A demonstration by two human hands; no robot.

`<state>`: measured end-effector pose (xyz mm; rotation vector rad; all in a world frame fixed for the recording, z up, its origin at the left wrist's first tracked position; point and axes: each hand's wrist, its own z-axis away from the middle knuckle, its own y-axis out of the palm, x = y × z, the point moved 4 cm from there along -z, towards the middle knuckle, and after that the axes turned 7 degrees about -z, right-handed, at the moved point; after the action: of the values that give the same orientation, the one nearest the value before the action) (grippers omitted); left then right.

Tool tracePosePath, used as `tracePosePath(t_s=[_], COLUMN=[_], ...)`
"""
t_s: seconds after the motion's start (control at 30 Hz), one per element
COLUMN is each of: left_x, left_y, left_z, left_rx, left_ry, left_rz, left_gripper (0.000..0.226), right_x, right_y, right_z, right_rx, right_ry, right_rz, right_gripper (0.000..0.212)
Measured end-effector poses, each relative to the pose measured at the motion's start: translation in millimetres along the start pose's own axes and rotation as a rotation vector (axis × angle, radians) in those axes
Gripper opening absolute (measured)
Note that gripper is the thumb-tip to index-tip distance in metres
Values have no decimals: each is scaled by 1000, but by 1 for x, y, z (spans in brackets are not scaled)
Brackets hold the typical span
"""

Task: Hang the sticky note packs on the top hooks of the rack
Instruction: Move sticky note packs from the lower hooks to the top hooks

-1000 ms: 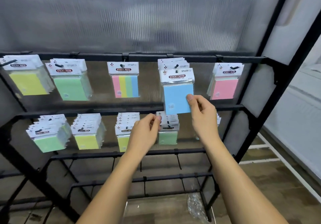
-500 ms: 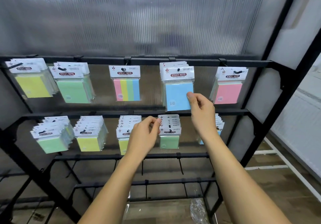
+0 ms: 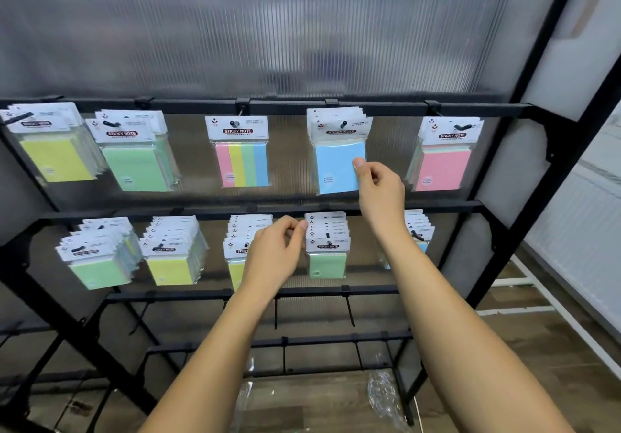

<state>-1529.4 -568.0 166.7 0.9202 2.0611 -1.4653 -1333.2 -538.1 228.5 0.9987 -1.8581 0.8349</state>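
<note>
A blue sticky note pack (image 3: 337, 167) hangs on the fourth top hook (image 3: 343, 124) of the black rack (image 3: 285, 108), in front of other packs. My right hand (image 3: 379, 190) pinches its lower right corner with thumb and fingers. My left hand (image 3: 276, 254) is lower, its fingertips pinching the white header of the green packs (image 3: 327, 252) on the second row. On the top row hang yellow (image 3: 55, 157), green (image 3: 137, 165), striped (image 3: 241, 160) and pink (image 3: 442, 163) packs.
The second row carries several stacks of packs, green (image 3: 95, 266) and yellow (image 3: 173, 264) at left. Lower bars (image 3: 312, 290) have bare hooks. Ribbed translucent panel behind. A black upright (image 3: 551, 150) frames the right side. Crumpled plastic wrap (image 3: 383, 395) lies on the wooden floor.
The blue pack moved up and back onto the top hook and now hangs against the packs behind it. My right hand followed it; my left hand stayed at the second row.
</note>
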Motion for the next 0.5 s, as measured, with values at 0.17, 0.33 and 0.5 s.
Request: tracePosePath(t_s=[0.17,0.33,0.5], left_x=[4,10,14], left_y=[10,25,48], left_z=[8,20,30], left_rx=[8,32,73], left_ry=[-8,-33,-55], left_rz=[-31,-76,-181], left_gripper=[28,25,22], right_x=[-15,-46,-92], right_y=[-1,-7,-21], right_z=[10,32,60], right_rx=[22,60,91], right_ry=[46,124,224], right_rz=[-16,-8,102], right_gripper=[40,27,22])
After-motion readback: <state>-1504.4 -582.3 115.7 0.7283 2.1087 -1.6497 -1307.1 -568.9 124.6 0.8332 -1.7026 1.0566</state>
